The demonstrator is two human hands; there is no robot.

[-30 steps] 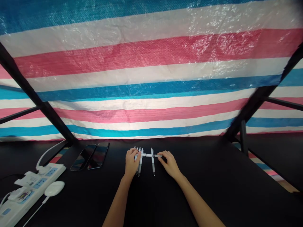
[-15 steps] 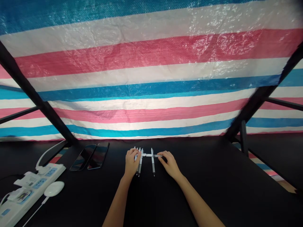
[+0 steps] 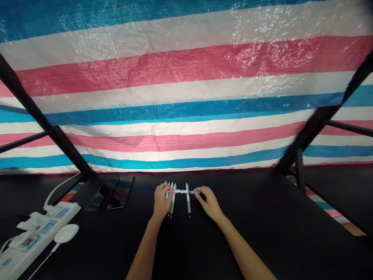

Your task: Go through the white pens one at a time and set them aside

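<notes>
Hands apart, lower centre of frame: left hand [image 3: 161,201] covers one end, right hand [image 3: 209,203] pinches the other, of a slim white retractable pen [image 3: 183,191] crossing a second white pen [image 3: 188,204] on the black bench [image 3: 262,225].

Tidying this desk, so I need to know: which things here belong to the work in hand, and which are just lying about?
In use: left hand, right hand, white retractable pens, one pen lying crosswise between the hands.
Lying about: two smartphones, white power strip, white corded mouse, striped tarpaulin.

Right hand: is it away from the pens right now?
No, the right hand has its fingertips on the right end of the crosswise white pen.
</notes>
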